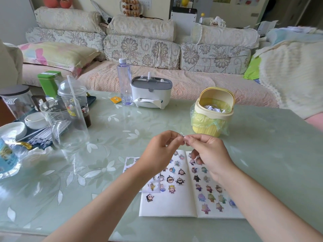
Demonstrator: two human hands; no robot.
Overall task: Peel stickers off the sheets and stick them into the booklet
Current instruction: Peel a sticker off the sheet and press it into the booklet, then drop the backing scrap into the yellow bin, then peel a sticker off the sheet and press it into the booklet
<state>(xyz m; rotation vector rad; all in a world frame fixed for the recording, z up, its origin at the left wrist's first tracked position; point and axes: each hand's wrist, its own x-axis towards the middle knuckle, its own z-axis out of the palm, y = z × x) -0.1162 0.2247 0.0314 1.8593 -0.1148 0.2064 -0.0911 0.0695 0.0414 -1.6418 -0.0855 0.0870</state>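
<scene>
Both forearms reach over the open booklet, lifted clear so its pages stay free. Above its top edge, the left hand and right hand pinch one small sticker between closed fingertips, probably separating its backing. A sticker sheet lies at the booklet's left edge.
</scene>
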